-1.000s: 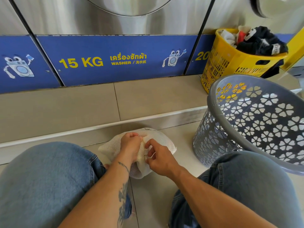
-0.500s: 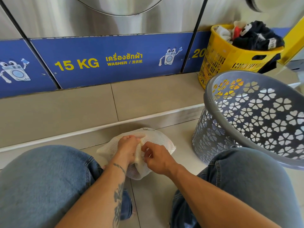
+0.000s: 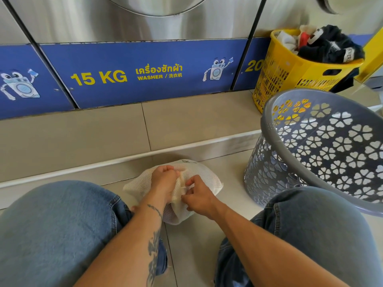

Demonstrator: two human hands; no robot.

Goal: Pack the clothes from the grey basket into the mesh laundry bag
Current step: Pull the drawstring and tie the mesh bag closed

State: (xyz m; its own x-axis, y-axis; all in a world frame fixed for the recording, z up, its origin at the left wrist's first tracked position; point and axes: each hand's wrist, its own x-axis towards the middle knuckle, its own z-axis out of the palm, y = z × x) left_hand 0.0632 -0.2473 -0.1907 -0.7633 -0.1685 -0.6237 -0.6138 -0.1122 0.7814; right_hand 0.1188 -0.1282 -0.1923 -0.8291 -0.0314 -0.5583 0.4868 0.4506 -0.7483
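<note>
A person crouched before a steel washer works one white mesh laundry bag (image 3: 209, 179) lying on the tiled floor, left of the tilted grey perforated plastic basket (image 3: 290, 146). The left hand (image 3: 163, 181) is fisted around gathered mesh at the bag's mouth; the right hand (image 3: 199, 195) has its fingers (image 3: 189, 182) pinched on cream cloth (image 3: 179, 187) there. The bag looks light, soft and floppy, best gripped by its bunched opening. What shows of the grey basket is empty. Behind it stands one yellow basket (image 3: 290, 79), heaped with clothes.
</note>
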